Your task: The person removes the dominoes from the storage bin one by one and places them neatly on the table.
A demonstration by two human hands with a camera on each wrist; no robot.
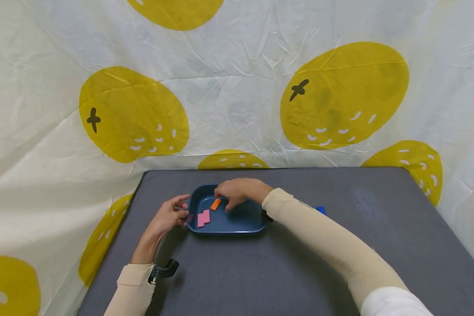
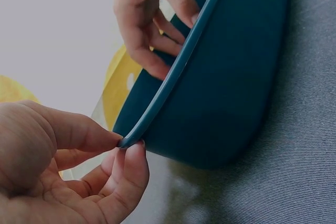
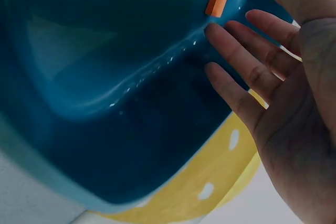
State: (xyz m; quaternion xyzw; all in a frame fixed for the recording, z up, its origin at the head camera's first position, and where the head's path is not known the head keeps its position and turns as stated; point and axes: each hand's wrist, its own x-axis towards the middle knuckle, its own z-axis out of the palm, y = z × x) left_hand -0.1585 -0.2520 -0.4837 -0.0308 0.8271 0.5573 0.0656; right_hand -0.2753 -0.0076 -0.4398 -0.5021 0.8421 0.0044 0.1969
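A blue rectangular tray [image 1: 229,232] with rounded corners and raised walls stands on the table. My left hand [image 1: 166,220] pinches its left rim between thumb and fingers, as the left wrist view shows at the rim [image 2: 176,72]. Over the inside of the tray reaches my right hand [image 1: 238,192], palm down. In the right wrist view its fingers [image 3: 247,66] are spread and loosely extended, holding nothing. Close by them lies a small orange block [image 1: 215,204] on the tray floor. Left of that is a pink stepped shape [image 1: 203,218], one piece or two touching.
A small blue piece [image 1: 321,210] lies on the grey table [image 1: 237,272] right of the tray, partly behind my right forearm. A white cloth with yellow fruit shapes [image 1: 237,109] hangs along the table's far edge. A black band [image 1: 163,270] sits on my left wrist.
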